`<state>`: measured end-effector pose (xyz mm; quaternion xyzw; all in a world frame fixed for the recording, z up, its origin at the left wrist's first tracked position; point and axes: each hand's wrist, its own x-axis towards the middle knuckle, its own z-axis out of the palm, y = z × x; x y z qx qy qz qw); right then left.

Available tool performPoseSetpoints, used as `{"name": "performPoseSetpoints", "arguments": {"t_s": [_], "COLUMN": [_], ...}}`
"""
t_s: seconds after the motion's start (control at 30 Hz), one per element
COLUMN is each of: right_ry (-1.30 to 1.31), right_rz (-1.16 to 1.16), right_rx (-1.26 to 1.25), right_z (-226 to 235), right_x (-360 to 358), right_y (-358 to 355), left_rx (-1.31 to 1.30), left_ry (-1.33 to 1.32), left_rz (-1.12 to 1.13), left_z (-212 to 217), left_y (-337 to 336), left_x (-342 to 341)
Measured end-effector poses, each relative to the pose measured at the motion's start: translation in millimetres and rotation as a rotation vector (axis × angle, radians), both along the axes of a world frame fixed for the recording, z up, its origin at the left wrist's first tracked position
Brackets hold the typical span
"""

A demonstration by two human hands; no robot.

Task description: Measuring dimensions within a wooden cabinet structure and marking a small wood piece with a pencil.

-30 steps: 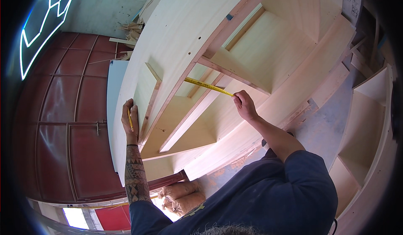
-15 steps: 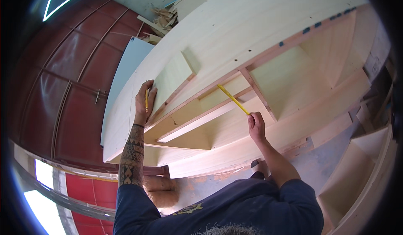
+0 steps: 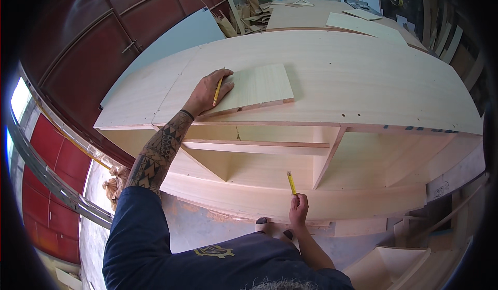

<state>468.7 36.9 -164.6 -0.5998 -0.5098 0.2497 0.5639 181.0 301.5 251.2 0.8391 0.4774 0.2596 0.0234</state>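
Note:
My left hand (image 3: 205,94) rests at the left end of a short pale wooden board (image 3: 263,85), with a yellow pencil (image 3: 218,92) held between its fingers. That board lies flat near the front edge of a large pale plywood cabinet's top panel (image 3: 332,90). Lower down, in front of the cabinet, my right hand (image 3: 299,210) is closed round a tape measure, whose case is hidden in the fingers. A short length of its yellow blade (image 3: 291,183) sticks up, its tip apart from the cabinet's horizontal rail (image 3: 254,147).
An upright divider (image 3: 329,158) splits the cabinet's open front. Another wooden carcass (image 3: 399,259) stands at lower right. Behind are a panel-topped work surface (image 3: 301,18) and scrap wood (image 3: 254,16). Red metal doors (image 3: 78,57) rise at left, beside a pale blue panel (image 3: 176,46).
My right hand has drawn back from the cabinet, and the blade showing is shorter and out of the compartment. The view has turned; my left hand stays on the board with the pencil.

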Motion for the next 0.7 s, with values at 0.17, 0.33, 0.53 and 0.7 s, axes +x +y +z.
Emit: {"name": "performPoseSetpoints", "arguments": {"t_s": [0.17,0.33,0.53,0.7], "right_ry": [-0.065,-0.057,-0.102,-0.095], "right_rz": [0.042,0.107,0.108,0.118], "right_rx": [0.008,-0.064,-0.061,-0.079], "right_z": [1.3,8.6,10.0,10.5], "right_x": [2.3,5.0,12.4,10.8], "right_y": [-18.0,-23.0,-31.9,-37.4], "left_rx": [0.016,0.021,0.009,0.004], "left_ry": [-0.016,0.010,0.002,-0.012], "left_rz": [-0.002,-0.006,-0.007,-0.020], "left_z": [0.1,-2.3,-6.3,-5.4], "left_y": [3.7,6.4,6.4,1.6], "left_x": [-1.8,-4.7,-2.6,-6.2]}}
